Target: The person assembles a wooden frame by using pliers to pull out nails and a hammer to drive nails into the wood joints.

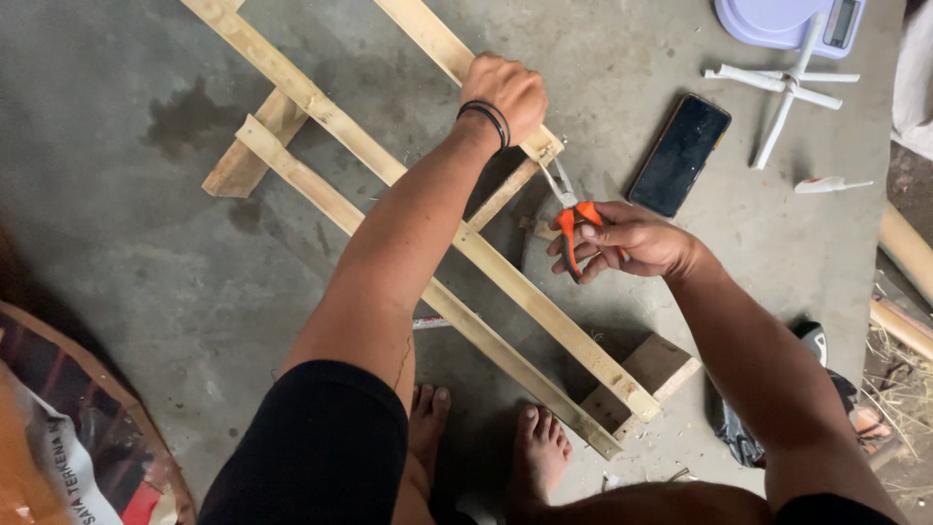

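A frame of pale wooden slats (pixel 321 107) lies on the concrete floor in front of me. My left hand (pixel 505 89), with black bands on the wrist, grips the end of the far slat (pixel 428 39). My right hand (pixel 627 238) is shut on the orange and black handles of a pair of pliers (pixel 573 216). The pliers' metal jaws point up at the slat end just below my left hand. My bare feet (pixel 535 452) rest beside the near end of the frame.
A black phone (pixel 680 154) lies on the floor to the right of the pliers. Farther back are white plastic pipes joined in a cross (pixel 787 86) and a lilac scale (pixel 787 19). A printed sack (pixel 68 437) sits at lower left; wooden poles (pixel 909 253) lie at right.
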